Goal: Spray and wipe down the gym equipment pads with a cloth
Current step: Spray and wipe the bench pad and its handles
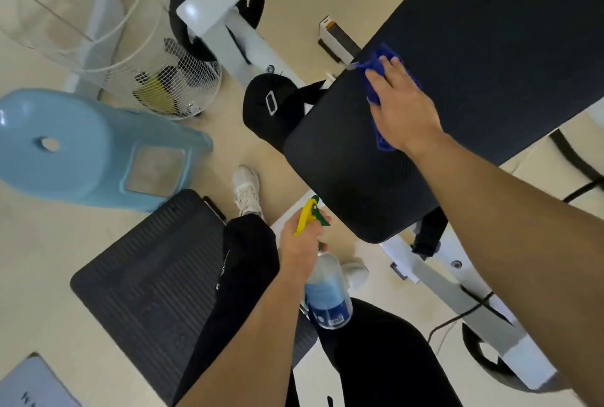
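A black bench seat pad [343, 158] lies in the middle, and a longer black back pad [496, 34] runs off to the upper right. My right hand [403, 106] presses a blue cloth [380, 60] flat near the gap between the two pads. My left hand [299, 243] grips a spray bottle [327, 292] by its yellow-green trigger head, below the seat pad's near edge. The clear bottle holds blue liquid and hangs downward.
A light blue plastic stool [81, 148] stands at the left. A white fan [157, 79] lies on the floor behind it. A black ribbed mat [150, 282] covers the floor under my legs. The bench's white frame [464, 295] runs to the lower right. A black cap [268, 102] hangs beside the seat pad.
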{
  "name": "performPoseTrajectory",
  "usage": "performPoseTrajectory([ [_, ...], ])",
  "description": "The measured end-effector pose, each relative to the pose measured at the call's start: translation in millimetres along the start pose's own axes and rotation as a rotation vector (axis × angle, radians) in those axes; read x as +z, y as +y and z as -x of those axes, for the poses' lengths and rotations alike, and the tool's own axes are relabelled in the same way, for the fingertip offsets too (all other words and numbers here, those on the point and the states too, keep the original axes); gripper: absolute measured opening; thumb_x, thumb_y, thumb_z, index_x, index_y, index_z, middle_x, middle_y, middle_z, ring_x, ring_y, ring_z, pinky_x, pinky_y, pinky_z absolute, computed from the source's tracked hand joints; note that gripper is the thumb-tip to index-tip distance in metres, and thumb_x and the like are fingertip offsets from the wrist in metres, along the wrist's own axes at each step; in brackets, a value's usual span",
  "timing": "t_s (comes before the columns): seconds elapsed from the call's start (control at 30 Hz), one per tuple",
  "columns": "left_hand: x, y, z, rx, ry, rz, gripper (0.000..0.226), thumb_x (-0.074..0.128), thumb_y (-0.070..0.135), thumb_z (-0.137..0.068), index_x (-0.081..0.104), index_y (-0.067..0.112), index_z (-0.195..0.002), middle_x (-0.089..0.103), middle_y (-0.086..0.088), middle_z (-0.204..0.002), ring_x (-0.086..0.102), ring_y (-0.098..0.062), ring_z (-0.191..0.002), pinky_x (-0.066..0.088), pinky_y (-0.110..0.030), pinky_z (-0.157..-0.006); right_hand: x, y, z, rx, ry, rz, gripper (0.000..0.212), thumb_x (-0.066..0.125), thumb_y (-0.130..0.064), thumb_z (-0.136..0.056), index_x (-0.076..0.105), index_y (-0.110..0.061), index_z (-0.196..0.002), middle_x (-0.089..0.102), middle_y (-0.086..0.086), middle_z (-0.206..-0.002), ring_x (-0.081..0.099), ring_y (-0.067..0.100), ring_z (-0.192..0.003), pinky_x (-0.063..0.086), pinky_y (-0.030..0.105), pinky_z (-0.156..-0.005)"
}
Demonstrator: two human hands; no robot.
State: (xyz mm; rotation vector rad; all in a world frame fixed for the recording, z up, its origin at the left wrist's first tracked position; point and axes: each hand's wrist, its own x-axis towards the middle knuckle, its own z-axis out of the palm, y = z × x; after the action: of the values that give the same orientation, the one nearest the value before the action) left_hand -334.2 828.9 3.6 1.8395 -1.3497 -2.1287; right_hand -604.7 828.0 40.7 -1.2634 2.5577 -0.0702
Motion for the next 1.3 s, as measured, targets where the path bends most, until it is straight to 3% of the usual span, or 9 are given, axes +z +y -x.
performPoseTrajectory([
  [0.23, -20, 11, -26, -0.044, 0.035, -0.001, 0.017, 0.055, -0.001, -0.091, 0.067, 0.006, -0.082, 0.066, -0.008, -0.072, 0.063, -0.020, -0.071, 0.049, -0.026, -0.051, 28, -29, -31, -0.071, 0.057, 0.096, 0.056, 0.046, -0.026, -0.102, 0.029, -0.016, -0.155, 0.019, 0.011, -0.165, 0.010, 0.034, -0.153, 0.018, 0.052, -0.122],
  [0.4, -51, 28, -39, 0.032, 0.018, -0.019, 0.027, 0.053, 0.016, -0.067, 0.075, 0.010, -0.083, 0.076, -0.001, -0.081, 0.063, -0.012, -0.066, 0.050, -0.028, -0.051, 90, -65, 1, -0.548, -0.136, 0.283, 0.057, 0.056, -0.033, -0.095, 0.043, -0.024, -0.149, 0.033, 0.005, -0.161, 0.021, 0.030, -0.150, 0.017, 0.051, -0.120],
  [0.53, -71, 41, -50, 0.098, 0.014, -0.037, 0.033, 0.052, 0.011, -0.065, 0.075, 0.006, -0.088, 0.075, -0.010, -0.085, 0.058, -0.025, -0.066, 0.049, -0.031, -0.050, 115, -65, 48, -0.845, -0.406, 0.540, 0.051, 0.045, -0.024, -0.100, 0.040, -0.020, -0.150, 0.019, 0.003, -0.165, 0.007, 0.029, -0.152, -0.002, 0.049, -0.122],
  [0.63, -76, 53, -53, 0.107, 0.007, -0.053, 0.033, 0.052, 0.009, -0.066, 0.075, 0.004, -0.089, 0.072, -0.003, -0.077, 0.058, -0.022, -0.065, 0.049, -0.029, -0.048, 92, -60, 29, -0.986, -0.420, 0.645, 0.053, 0.045, -0.021, -0.100, 0.036, -0.023, -0.153, 0.017, 0.001, -0.166, 0.006, 0.028, -0.153, 0.001, 0.052, -0.122],
  [0.77, -73, 62, -54, 0.103, 0.027, -0.030, 0.030, 0.051, -0.007, -0.082, 0.075, 0.011, -0.085, 0.075, -0.004, -0.087, 0.056, -0.015, -0.068, 0.050, -0.028, -0.051, 60, -69, -59, -0.541, -0.124, 0.476, 0.053, 0.050, -0.034, -0.096, 0.041, -0.028, -0.149, 0.024, 0.008, -0.164, 0.017, 0.036, -0.150, 0.018, 0.053, -0.119],
  [0.83, -71, 64, -53, 0.110, 0.033, -0.028, 0.031, 0.051, -0.007, -0.083, 0.074, 0.013, -0.085, 0.075, -0.006, -0.092, 0.057, -0.013, -0.068, 0.051, -0.028, -0.053, 58, -86, -73, -0.402, -0.140, 0.393, 0.057, 0.050, -0.040, -0.097, 0.037, -0.026, -0.151, 0.026, 0.011, -0.162, 0.023, 0.037, -0.147, 0.026, 0.049, -0.117],
  [1.1, -69, 72, -54, 0.121, 0.019, 0.009, 0.026, 0.052, 0.008, -0.070, 0.073, 0.014, -0.083, 0.075, -0.011, -0.093, 0.059, -0.014, -0.069, 0.053, -0.031, -0.054, 117, -77, 12, -0.781, -0.256, 0.490, 0.060, 0.048, -0.020, -0.096, 0.030, -0.016, -0.153, 0.020, 0.008, -0.163, 0.008, 0.034, -0.152, 0.008, 0.050, -0.124],
  [1.2, -69, 73, -56, 0.115, 0.019, -0.016, 0.028, 0.051, -0.007, -0.081, 0.072, 0.010, -0.088, 0.075, -0.009, -0.093, 0.059, -0.014, -0.071, 0.052, -0.029, -0.054, 130, -44, 56, -0.919, -0.313, 0.552, 0.057, 0.054, -0.019, -0.093, 0.041, -0.015, -0.148, 0.031, 0.008, -0.159, 0.020, 0.035, -0.148, 0.009, 0.051, -0.122],
  [1.3, -66, 72, -56, 0.097, -0.007, -0.054, 0.031, 0.054, 0.005, -0.074, 0.072, 0.007, -0.099, 0.073, -0.017, -0.100, 0.059, -0.020, -0.076, 0.053, -0.030, -0.055, 127, -8, 98, -1.006, -0.371, 0.577, 0.051, 0.063, -0.021, -0.087, 0.056, -0.014, -0.136, 0.046, 0.006, -0.151, 0.036, 0.033, -0.142, 0.023, 0.050, -0.119],
])
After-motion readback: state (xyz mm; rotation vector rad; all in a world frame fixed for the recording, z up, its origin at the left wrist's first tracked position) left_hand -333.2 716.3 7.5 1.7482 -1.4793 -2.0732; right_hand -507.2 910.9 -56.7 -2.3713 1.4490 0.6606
